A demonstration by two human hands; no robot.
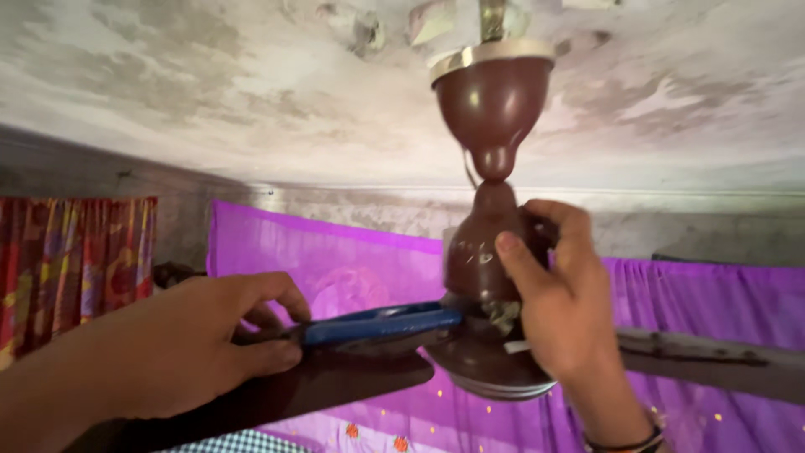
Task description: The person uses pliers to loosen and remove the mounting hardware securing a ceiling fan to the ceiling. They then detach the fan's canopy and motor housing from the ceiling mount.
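A brown ceiling fan hangs from a stained ceiling; its upper canopy cup sits under the mount. My right hand grips the lower cup just above the motor housing. My left hand holds a blue-handled tool, likely pliers, whose tip reaches the fan's centre beside the right hand. The tool lies over a dark fan blade that runs toward the lower left. The tool's jaws are hidden behind the housing.
Another fan blade, dusty, extends right. A purple curtain hangs along the wall behind, and a red patterned curtain hangs at far left. The ceiling is close overhead, patchy and peeling.
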